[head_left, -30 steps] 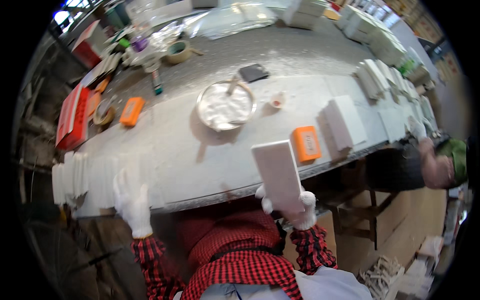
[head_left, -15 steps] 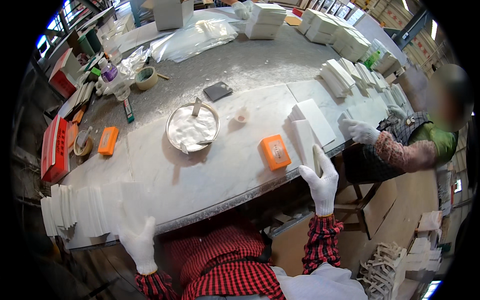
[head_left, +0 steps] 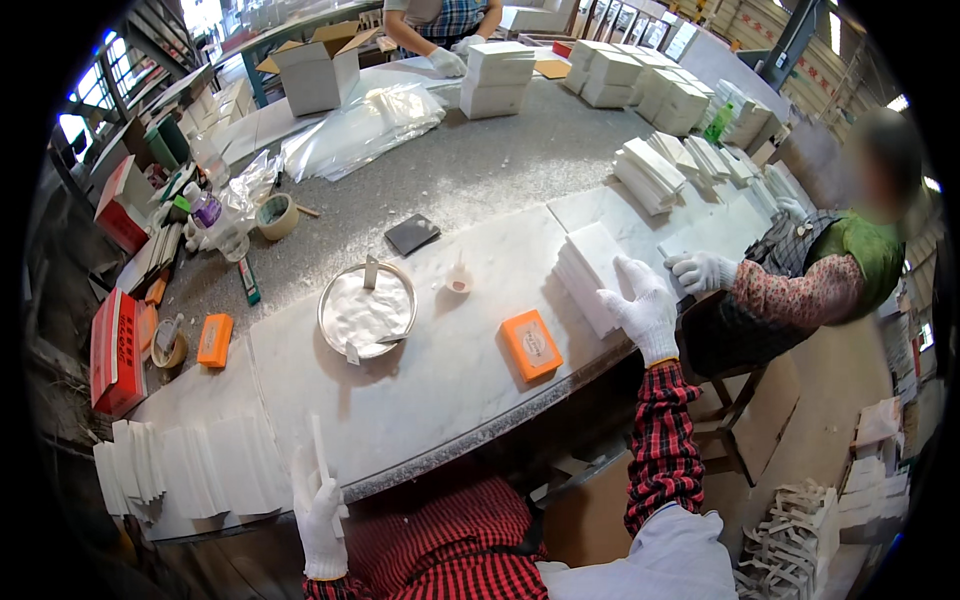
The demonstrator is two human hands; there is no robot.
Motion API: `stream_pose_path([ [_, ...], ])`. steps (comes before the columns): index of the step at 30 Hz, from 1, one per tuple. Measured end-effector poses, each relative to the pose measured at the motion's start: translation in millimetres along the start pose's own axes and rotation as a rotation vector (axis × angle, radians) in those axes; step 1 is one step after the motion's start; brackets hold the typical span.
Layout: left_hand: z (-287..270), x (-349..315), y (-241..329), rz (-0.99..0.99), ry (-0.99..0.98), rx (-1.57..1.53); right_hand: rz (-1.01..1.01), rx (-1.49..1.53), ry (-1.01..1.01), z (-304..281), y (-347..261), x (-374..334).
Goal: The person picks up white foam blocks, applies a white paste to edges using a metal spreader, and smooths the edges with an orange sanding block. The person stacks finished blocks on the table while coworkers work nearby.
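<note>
My left hand (head_left: 322, 525), in a white knit glove, is closed on a thin white tile (head_left: 319, 445) seen nearly edge-on at the table's front edge. Left of it stands a row of similar white tiles (head_left: 190, 470), leaning together. My right hand (head_left: 645, 312), also gloved, has its thumb and fingers spread against the near end of a stack of white tiles (head_left: 590, 270). Between my hands lies an orange box (head_left: 532, 345). Further left is a round metal bowl (head_left: 368, 310) of white paste or powder, with flat scrapers in it.
Beyond are a small cup (head_left: 459, 278), a dark square pad (head_left: 412, 234), tape (head_left: 277, 216), plastic sheeting (head_left: 365, 130) and piled white blocks (head_left: 497, 80). At right, a co-worker's gloved hand (head_left: 702, 271) is close to my right hand. Another person stands at the far side.
My left hand has moved right and up from the tile row and now holds a tile on edge. My right hand has shifted up against the stack, whose tiles now lie closer together.
</note>
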State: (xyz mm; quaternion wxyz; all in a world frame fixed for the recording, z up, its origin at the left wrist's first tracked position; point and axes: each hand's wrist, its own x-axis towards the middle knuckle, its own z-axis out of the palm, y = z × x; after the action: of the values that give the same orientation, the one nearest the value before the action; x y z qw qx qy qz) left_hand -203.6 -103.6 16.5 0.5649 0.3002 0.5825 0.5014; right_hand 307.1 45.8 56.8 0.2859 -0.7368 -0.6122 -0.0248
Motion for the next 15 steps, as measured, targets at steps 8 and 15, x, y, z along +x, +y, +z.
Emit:
stream_pose_path([
  [8,-17.0,15.3,-29.1,-0.207,-0.086,-0.638,-0.070,-0.190,0.122,-22.5,-16.0,-22.4],
  [15,37.2,-0.2,6.3,0.015,-0.054,-0.509,-0.166,0.566,0.094,19.3,-127.6,-136.0],
])
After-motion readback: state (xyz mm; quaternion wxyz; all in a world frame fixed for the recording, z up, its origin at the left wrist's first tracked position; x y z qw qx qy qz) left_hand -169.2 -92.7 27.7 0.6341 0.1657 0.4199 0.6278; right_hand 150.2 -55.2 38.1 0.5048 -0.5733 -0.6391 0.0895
